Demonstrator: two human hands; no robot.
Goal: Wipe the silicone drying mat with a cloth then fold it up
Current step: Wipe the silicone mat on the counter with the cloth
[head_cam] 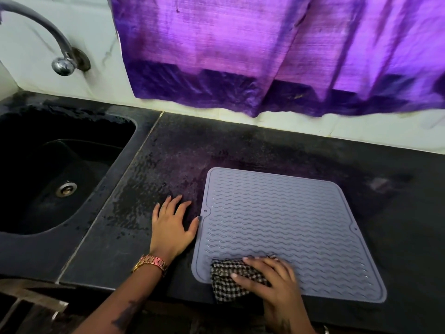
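Wiping is underway: right hand (272, 283) presses the cloth (228, 278) flat-fingered on the mat (284, 225); left hand (172, 225) rests spread beside it; strokes farther up seem next.

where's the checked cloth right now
The checked cloth lies on the near left corner of the grey mat, pressed flat under the right hand.

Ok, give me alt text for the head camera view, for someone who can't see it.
A right hand presses a checked cloth onto the near left corner of a grey silicone mat lying flat on a dark counter. The left hand rests flat beside it.
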